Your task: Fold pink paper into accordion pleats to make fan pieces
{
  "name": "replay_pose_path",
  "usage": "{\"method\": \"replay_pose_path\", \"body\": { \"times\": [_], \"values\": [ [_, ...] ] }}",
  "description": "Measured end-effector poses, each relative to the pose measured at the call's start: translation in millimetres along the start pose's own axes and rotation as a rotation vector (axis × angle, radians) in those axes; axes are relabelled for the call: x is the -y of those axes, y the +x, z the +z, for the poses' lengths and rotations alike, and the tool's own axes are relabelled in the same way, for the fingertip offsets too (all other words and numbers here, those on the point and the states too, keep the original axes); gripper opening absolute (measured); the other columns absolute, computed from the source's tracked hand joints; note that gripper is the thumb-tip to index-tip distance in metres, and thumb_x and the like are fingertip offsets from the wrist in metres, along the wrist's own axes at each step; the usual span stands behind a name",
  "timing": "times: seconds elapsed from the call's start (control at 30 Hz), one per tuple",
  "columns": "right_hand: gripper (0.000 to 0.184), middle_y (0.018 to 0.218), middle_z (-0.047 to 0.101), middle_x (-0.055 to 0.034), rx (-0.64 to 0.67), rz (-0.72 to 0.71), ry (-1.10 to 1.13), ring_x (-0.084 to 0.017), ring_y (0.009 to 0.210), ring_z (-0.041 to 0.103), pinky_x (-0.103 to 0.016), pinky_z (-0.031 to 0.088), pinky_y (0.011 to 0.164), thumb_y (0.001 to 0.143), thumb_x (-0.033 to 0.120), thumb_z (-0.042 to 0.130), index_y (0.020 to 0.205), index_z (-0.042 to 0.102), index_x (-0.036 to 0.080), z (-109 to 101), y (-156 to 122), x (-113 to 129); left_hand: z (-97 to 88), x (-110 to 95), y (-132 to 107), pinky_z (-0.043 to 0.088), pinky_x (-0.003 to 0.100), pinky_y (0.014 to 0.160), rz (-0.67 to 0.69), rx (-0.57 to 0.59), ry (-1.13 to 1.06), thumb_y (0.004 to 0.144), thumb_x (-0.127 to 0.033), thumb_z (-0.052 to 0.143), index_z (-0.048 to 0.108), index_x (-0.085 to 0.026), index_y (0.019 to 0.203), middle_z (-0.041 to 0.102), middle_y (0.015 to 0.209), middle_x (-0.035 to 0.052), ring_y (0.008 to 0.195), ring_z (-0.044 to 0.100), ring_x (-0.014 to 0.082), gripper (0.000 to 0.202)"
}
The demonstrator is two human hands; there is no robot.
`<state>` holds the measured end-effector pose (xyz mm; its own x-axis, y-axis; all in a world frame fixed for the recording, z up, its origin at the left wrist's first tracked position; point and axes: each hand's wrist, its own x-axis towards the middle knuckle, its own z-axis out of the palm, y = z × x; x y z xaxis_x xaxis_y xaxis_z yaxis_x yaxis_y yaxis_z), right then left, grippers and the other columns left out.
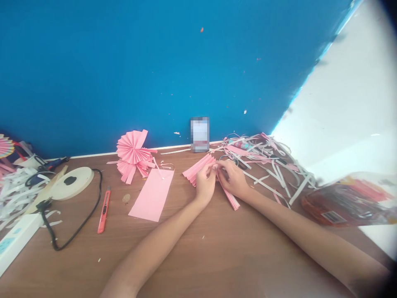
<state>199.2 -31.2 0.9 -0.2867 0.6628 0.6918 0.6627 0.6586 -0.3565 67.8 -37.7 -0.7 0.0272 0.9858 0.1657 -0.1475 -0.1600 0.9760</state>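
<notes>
Both hands meet over a pleated pink paper (198,169) on the wooden table. My left hand (205,182) is closed with its fingertips pinching the folded paper. My right hand (233,179) is closed on the same paper from the other side, its fingertips touching those of the left. One pleated part fans out to the upper left of the hands. A narrow folded part (231,199) sticks out below the right hand. The exact spot gripped is hidden by the fingers.
Left of the hands lie a flat pink sheet (151,194), pink paper rosettes (132,147), a red cutter knife (104,211), a tape roll (72,188) and a power strip (18,240). A phone (200,134) leans on the blue wall. Paper strips (279,174) and a plastic bag (344,198) lie right.
</notes>
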Motion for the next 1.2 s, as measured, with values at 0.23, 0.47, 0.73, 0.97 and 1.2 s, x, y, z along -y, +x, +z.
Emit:
{"method": "replay_pose_path", "body": {
  "times": [0.23, 0.47, 0.73, 0.97, 1.2],
  "values": [
    [0.034, 0.100, 0.063, -0.0069, 0.010, -0.007, 0.005, -0.023, 0.092, 0.059, -0.037, 0.048, 0.079, 0.090, 0.016, 0.044, 0.123, 0.047, 0.024, 1.1, 0.3, -0.3, -1.0, 3.7, 1.4, 0.057, 0.030, 0.068, -0.006, -0.007, -0.010, 0.088, -0.037, 0.055, 0.064, -0.016, 0.109, 0.069, 0.104, 0.0101, 0.088, 0.067, 0.0207, 0.031],
    [0.031, 0.094, 0.061, -0.0064, 0.033, -0.011, 0.005, -0.022, 0.087, 0.057, -0.036, 0.047, 0.076, 0.089, 0.014, 0.044, 0.118, 0.048, 0.024, -0.5, 1.7, 1.4, -0.1, 1.4, -0.2, 0.054, 0.024, 0.058, -0.022, 0.032, -0.001, 0.088, -0.034, 0.055, 0.065, -0.016, 0.102, 0.070, 0.093, 0.0078, 0.077, 0.067, 0.0171, 0.025],
    [0.028, 0.093, 0.053, -0.0081, 0.116, -0.009, 0.058, -0.023, 0.089, 0.052, -0.038, 0.045, 0.079, 0.093, 0.016, 0.036, 0.118, 0.045, 0.022, -1.1, 5.4, 0.5, -0.9, 2.3, 0.4, 0.053, 0.023, 0.057, -0.024, 0.023, 0.005, 0.089, -0.031, 0.052, 0.064, -0.015, 0.105, 0.070, 0.095, 0.0078, 0.076, 0.066, 0.0164, 0.025],
    [0.031, 0.096, 0.052, -0.0086, 0.119, -0.007, 0.057, -0.024, 0.092, 0.052, -0.038, 0.046, 0.079, 0.094, 0.016, 0.035, 0.123, 0.042, 0.023, -0.8, 5.5, 0.0, -1.3, 2.3, 0.7, 0.054, 0.025, 0.060, -0.005, 0.032, 0.027, 0.090, -0.032, 0.051, 0.062, -0.016, 0.112, 0.069, 0.104, 0.0095, 0.084, 0.067, 0.0188, 0.029],
    [0.033, 0.096, 0.053, -0.0081, 0.132, -0.015, 0.044, -0.023, 0.092, 0.052, -0.038, 0.046, 0.080, 0.093, 0.016, 0.035, 0.124, 0.042, 0.023, -0.8, 5.4, 0.6, -2.5, -0.6, -1.0, 0.052, 0.033, 0.086, 0.056, 0.030, 0.104, 0.092, -0.029, 0.048, 0.063, -0.018, 0.111, 0.068, 0.109, 0.0089, 0.100, 0.064, 0.0206, 0.026]
  ]
}}
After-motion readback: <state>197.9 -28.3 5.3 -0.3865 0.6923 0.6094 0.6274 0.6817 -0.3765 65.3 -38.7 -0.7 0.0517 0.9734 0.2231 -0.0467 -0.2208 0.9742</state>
